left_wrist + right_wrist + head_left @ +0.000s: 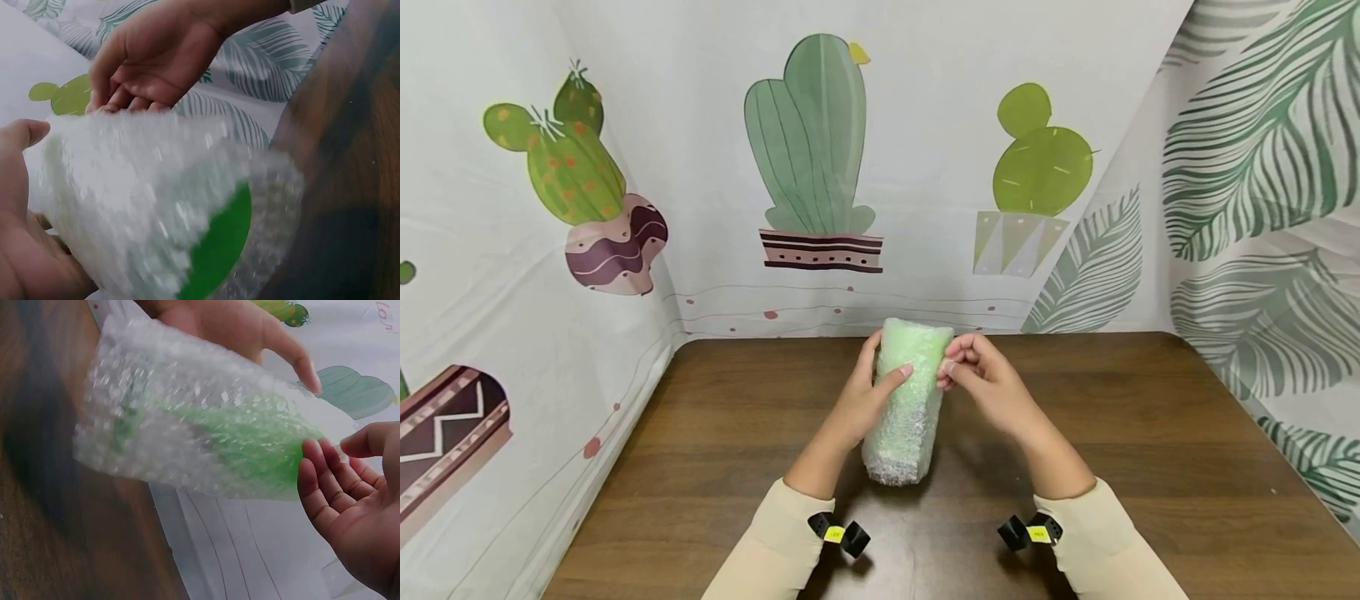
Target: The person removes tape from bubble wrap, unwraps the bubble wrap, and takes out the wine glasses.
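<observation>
1. Now the left hand [868, 396] grips a bubble-wrapped package [908, 404], held between both hands.
2. The right hand [991, 382] pinches the wrap's edge.
3. Inside the package, a green item [224, 244] shows through.
4. Below the hands, yellow labels [834, 534] on black wrist cameras [855, 540] are too small to read.
5. Beyond the hands, red letters [385, 317] on the cloth [925, 167] are cut off.

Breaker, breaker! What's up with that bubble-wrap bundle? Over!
Left grip: holding the bundle. Right grip: apparently pinching near its upper right edge. In the way: bubble wrap around the green item.
</observation>
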Available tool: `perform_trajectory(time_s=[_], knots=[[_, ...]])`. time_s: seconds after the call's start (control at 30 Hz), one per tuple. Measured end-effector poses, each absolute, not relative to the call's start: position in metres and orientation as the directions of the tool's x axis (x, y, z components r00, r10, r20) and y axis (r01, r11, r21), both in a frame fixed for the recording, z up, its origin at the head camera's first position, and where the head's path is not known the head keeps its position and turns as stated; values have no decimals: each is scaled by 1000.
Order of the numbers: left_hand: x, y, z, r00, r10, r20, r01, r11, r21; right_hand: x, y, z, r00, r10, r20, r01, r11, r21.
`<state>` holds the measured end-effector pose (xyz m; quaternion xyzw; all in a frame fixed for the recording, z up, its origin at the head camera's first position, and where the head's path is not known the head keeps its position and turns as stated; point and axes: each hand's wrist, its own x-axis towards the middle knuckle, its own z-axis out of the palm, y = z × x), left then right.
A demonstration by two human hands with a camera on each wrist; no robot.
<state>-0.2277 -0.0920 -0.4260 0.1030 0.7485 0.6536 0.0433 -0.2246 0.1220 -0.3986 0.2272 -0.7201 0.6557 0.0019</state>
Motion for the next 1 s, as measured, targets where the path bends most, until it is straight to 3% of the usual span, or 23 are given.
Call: perform_trajectory(time_s=[0.43, 1.0], knots=[[-228, -93, -423, -949, 311, 59, 36, -80, 996, -223, 124, -398, -881, -333, 336, -329, -79, -941], [-226, -91, -423, -948, 311, 73, 56, -65, 996, -221, 122, -397, -882, -333, 333, -326, -77, -942]])
